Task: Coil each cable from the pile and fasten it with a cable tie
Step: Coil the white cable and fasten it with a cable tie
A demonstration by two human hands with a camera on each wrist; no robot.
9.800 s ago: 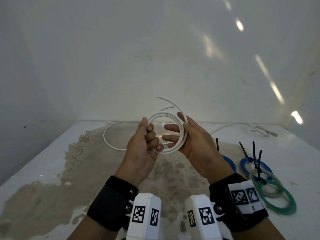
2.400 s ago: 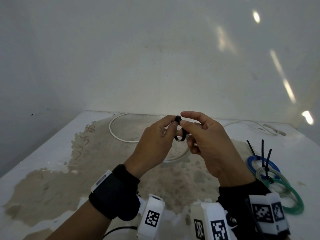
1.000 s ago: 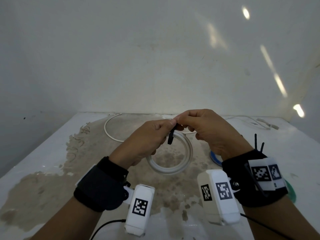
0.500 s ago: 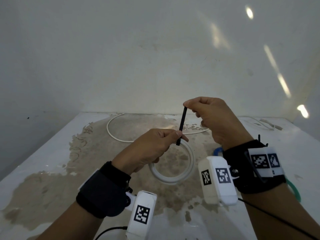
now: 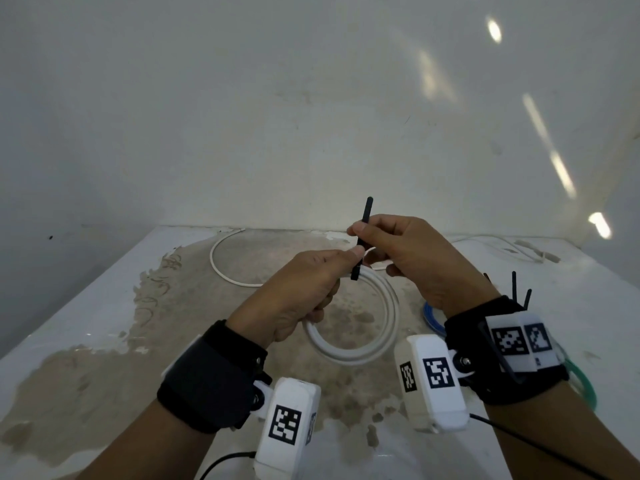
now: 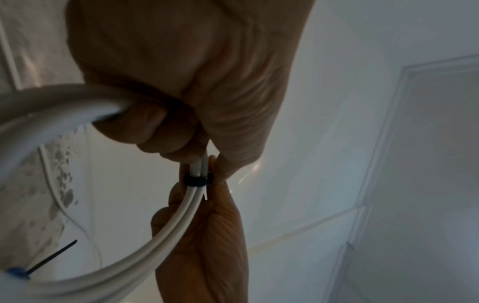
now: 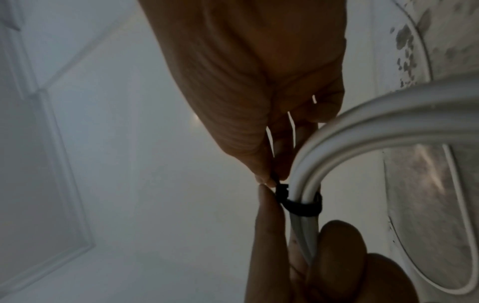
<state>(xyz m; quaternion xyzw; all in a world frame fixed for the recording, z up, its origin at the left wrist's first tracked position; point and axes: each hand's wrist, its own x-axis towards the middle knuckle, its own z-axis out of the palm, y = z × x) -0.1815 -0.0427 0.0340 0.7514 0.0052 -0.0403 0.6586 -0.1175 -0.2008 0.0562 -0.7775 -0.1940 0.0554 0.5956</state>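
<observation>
Above the stained patch of the table (image 5: 86, 386), the white coil (image 5: 381, 327) hangs in the air from the left hand (image 5: 298, 292), whose curled fingers clamp its turns just below the black cable tie (image 5: 362, 233). The right hand (image 5: 415, 258) pinches the tie's free tail between thumb and forefinger close above the coil, with the tip of the tail standing up past its knuckles.

Half a second ago the right hand held the tail near its tip and high over the coil; now its grip sits lower on the strap, nearer the left thumb. A second ago the tie was only a short stub between both hands. In the wrist views the band (image 6: 197, 181) lies snug round the bundled strands, and its head (image 7: 281, 190) sits beside the right fingertips. The tie therefore appears cinched, so this coil looks nearly finished, with perhaps one last tug left.

To the right of the coil, partly hidden by the right wrist, lie a blue coil (image 5: 431, 318) and a green coil (image 5: 585, 389), with black tie tails (image 5: 519, 289) sticking up. Behind the coil a loose white cable (image 5: 221, 268) curves across the table, and another thin white lead (image 5: 502, 247) lies toward the far right. The table is white with a worn, mottled brown area, and plain white walls (image 5: 242, 98) close it in, streaked with light reflections on the right.
</observation>
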